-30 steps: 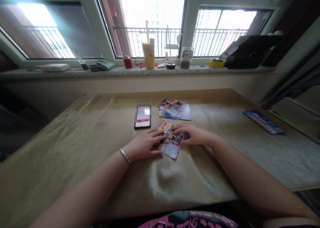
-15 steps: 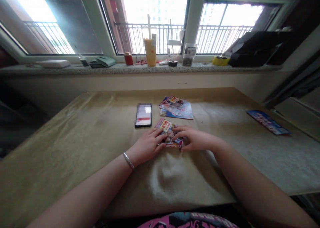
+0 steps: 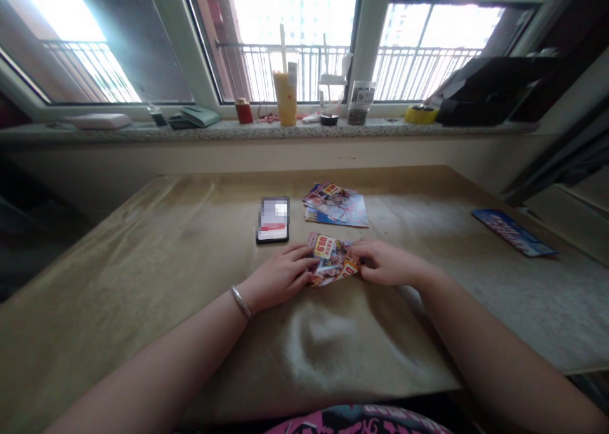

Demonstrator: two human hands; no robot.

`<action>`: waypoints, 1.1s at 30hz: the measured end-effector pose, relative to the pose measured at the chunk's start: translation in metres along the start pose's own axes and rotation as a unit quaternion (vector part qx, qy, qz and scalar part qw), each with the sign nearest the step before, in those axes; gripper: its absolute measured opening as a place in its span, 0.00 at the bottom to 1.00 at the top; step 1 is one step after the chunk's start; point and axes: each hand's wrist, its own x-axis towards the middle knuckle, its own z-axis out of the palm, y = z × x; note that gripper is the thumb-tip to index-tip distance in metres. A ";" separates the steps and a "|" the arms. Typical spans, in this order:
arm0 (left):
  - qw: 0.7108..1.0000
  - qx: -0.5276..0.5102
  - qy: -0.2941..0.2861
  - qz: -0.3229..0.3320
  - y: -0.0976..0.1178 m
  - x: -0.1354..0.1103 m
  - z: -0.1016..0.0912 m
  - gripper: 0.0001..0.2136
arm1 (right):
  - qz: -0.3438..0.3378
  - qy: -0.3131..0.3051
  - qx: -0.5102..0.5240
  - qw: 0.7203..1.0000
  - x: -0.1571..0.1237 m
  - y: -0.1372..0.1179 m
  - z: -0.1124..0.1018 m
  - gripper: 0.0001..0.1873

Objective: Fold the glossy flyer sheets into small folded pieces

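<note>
A colourful printed flyer (image 3: 330,261) with a yellow price box lies on the table in front of me. My left hand (image 3: 281,274) rests at its left edge, fingers stretched out and fingertips on the paper. At the right edge, my right hand (image 3: 387,264) pinches the flyer between thumb and curled fingers. An orange corner of the paper shows beside the right thumb. Beyond the flyer, a small fanned pile of similar flyers (image 3: 349,209) lies flat. To the left is a phone (image 3: 273,220) with a blurred, lit screen, apart from both hands.
A folded blue leaflet (image 3: 514,232) lies toward the right side of the cloth-covered table (image 3: 190,243). Along the windowsill (image 3: 166,131) stand a tall yellow drink cup (image 3: 286,101), a red container (image 3: 244,111), clear cups, yellow tape (image 3: 421,114) and a black box (image 3: 480,98).
My right hand has moved slightly right and closed on the flyer's right edge. The flyer has shifted right and turned a little, showing more of its face. My left hand stays nearly in place.
</note>
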 end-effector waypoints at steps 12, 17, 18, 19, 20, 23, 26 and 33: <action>0.992 -0.045 -0.015 0.115 -0.002 -0.002 -0.008 0.16 | 0.158 0.095 -0.033 0.982 0.014 0.003 0.024 0.05; 0.994 -0.032 -0.025 0.101 0.004 -0.002 -0.006 0.17 | 0.159 0.138 -0.055 0.976 0.024 0.005 0.037 0.06; 0.996 -0.028 -0.024 0.087 0.004 -0.002 -0.006 0.17 | 0.160 0.145 -0.058 0.975 0.025 0.004 0.038 0.06; 0.997 -0.023 -0.020 0.073 0.005 -0.002 -0.006 0.17 | 0.162 0.152 -0.061 0.973 0.027 0.003 0.040 0.06; 0.998 -0.018 -0.016 0.059 0.006 -0.002 -0.006 0.17 | 0.165 0.156 -0.064 0.972 0.028 0.002 0.041 0.06; 0.999 -0.011 0.000 0.046 0.006 -0.001 -0.005 0.17 | 0.166 0.160 -0.068 0.971 0.032 -0.002 0.045 0.07; 0.997 -0.009 0.008 0.075 0.004 -0.001 -0.002 0.16 | 0.166 0.174 -0.062 0.969 0.036 -0.003 0.047 0.07; 0.997 0.010 0.016 0.072 0.007 0.000 0.003 0.14 | 0.048 0.148 -0.015 0.988 0.023 0.006 0.037 0.05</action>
